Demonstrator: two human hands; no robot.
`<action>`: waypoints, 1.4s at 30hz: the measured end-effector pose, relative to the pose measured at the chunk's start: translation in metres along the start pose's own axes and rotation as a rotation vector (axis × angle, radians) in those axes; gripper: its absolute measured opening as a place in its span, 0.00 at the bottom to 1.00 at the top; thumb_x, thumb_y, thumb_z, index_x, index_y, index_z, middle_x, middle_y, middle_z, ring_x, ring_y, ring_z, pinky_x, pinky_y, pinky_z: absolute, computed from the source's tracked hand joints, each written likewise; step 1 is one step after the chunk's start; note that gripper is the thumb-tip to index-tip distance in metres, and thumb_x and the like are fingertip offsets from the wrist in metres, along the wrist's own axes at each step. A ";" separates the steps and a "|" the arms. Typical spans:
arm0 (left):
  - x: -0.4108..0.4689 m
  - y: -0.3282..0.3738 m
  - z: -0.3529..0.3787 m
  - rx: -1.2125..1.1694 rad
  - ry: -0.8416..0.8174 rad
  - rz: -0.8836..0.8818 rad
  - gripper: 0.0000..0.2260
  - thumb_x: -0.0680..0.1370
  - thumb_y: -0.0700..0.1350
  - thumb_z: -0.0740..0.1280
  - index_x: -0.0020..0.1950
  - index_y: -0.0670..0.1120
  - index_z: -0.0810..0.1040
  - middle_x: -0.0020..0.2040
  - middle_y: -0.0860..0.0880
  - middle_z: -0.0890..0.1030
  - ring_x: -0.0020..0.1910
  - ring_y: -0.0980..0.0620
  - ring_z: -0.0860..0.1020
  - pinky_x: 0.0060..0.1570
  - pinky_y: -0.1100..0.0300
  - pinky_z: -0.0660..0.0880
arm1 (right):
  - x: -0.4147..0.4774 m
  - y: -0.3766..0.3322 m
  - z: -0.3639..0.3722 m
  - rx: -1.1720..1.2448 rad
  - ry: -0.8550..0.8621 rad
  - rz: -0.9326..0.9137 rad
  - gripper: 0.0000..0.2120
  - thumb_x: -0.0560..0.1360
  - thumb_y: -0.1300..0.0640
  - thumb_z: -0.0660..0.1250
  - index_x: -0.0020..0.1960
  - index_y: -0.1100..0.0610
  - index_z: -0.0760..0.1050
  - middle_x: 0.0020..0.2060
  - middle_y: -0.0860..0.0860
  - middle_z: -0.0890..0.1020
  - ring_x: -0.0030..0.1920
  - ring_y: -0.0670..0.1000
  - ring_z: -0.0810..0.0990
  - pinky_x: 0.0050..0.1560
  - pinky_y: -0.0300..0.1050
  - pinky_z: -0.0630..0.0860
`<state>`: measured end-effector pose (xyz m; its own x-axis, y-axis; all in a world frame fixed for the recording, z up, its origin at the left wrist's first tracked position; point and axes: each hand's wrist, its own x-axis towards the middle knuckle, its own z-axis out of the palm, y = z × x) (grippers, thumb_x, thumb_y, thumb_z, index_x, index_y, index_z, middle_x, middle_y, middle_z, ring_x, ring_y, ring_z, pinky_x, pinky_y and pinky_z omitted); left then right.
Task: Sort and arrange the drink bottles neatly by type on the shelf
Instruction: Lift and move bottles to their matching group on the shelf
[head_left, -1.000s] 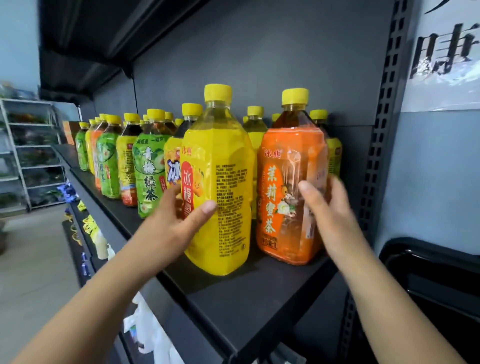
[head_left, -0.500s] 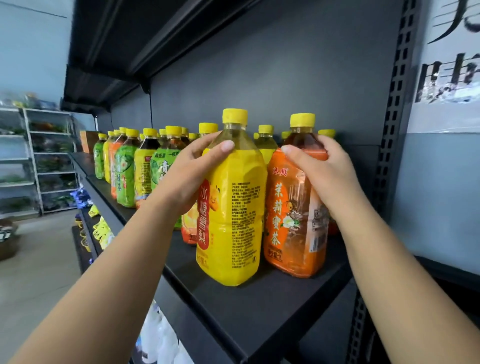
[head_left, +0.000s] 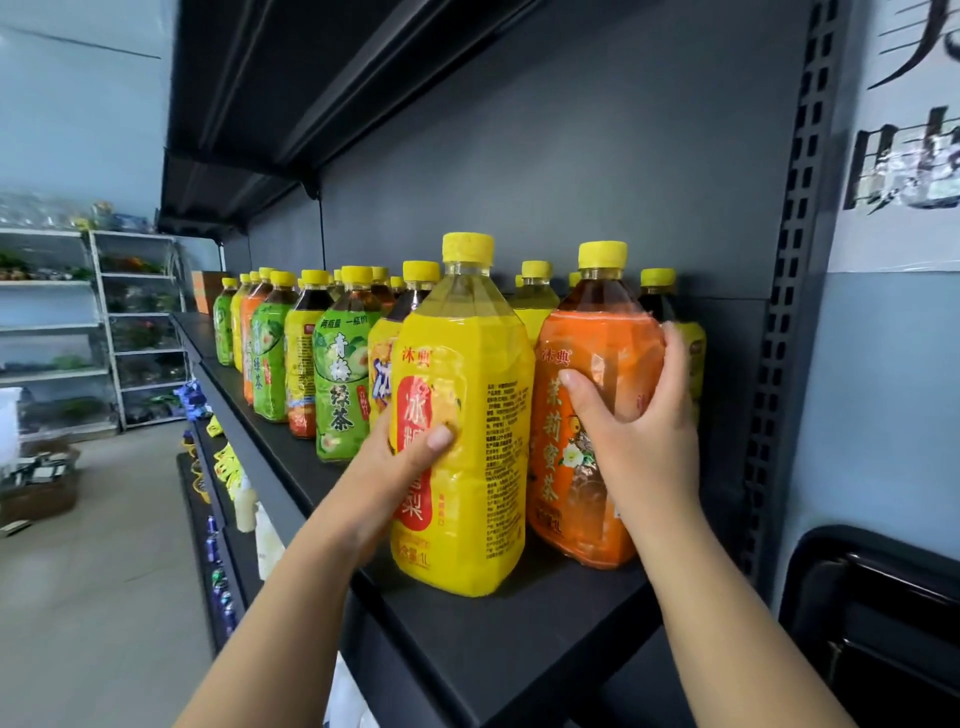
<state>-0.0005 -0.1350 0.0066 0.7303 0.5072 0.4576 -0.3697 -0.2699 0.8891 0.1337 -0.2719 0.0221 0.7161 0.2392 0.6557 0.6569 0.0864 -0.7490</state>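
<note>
A large yellow bottle (head_left: 467, 415) with a red label stands near the front of the black shelf (head_left: 519, 639). My left hand (head_left: 395, 467) grips its lower left side, thumb across the label. Right beside it stands an orange tea bottle (head_left: 587, 374) with a yellow cap; my right hand (head_left: 639, 431) wraps round its middle from the right. Behind them are more yellow-capped bottles. To the left a row of mixed bottles runs along the shelf, with a green tea bottle (head_left: 340, 384) nearest.
A black perforated upright (head_left: 789, 312) closes the shelf's right end, with a dark frame (head_left: 883, 613) beyond it. Lower shelves (head_left: 223, 519) hold small goods. White racks (head_left: 104, 322) stand far left across the open floor. Another black shelf (head_left: 311, 78) hangs overhead.
Both hands slid down from the bottles' shoulders to their middles. The view moved closer to the two bottles.
</note>
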 end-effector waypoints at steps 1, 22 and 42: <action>-0.004 -0.002 0.002 -0.009 0.029 -0.006 0.53 0.41 0.72 0.73 0.63 0.55 0.69 0.53 0.51 0.82 0.51 0.53 0.82 0.45 0.59 0.79 | -0.002 0.001 0.002 -0.003 0.010 0.027 0.41 0.67 0.39 0.66 0.74 0.45 0.50 0.69 0.51 0.66 0.64 0.55 0.70 0.53 0.45 0.69; -0.095 0.030 -0.086 -0.039 0.510 0.173 0.23 0.51 0.68 0.65 0.39 0.56 0.76 0.33 0.57 0.81 0.34 0.60 0.79 0.34 0.61 0.74 | -0.116 -0.104 0.041 0.406 0.052 -0.001 0.31 0.56 0.36 0.70 0.59 0.36 0.71 0.53 0.41 0.82 0.53 0.45 0.81 0.55 0.54 0.77; -0.134 0.013 -0.418 0.103 0.872 0.027 0.17 0.60 0.63 0.72 0.41 0.54 0.77 0.41 0.51 0.81 0.44 0.48 0.80 0.44 0.53 0.77 | -0.172 -0.162 0.389 0.602 -0.202 0.135 0.43 0.56 0.34 0.69 0.69 0.43 0.64 0.59 0.44 0.78 0.56 0.45 0.79 0.59 0.53 0.76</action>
<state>-0.3435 0.1351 -0.0390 0.0070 0.9330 0.3598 -0.2958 -0.3418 0.8920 -0.1876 0.0491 -0.0068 0.6858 0.4581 0.5656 0.2751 0.5563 -0.7841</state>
